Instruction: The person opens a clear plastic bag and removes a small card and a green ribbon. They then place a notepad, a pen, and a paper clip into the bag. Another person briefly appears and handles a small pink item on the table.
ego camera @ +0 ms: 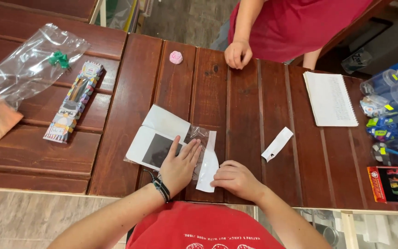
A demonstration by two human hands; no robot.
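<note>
Flat clear packet [162,143] pinned under two hands on the wooden tabletop [245,120].

Left hand [179,167] lies open, palm flat on the packet's white card; right hand [236,179] presses loosely curled fingers on the white flap strip [208,168]; it looks light, thin, floppy, slippery film; best held by an edge; grooved planks; another person's hand [237,53] rests opposite.

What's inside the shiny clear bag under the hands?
Inside the clear sleeve is a white card with a dark square. The left hand covers part of it, so the rest stays hidden.
</note>
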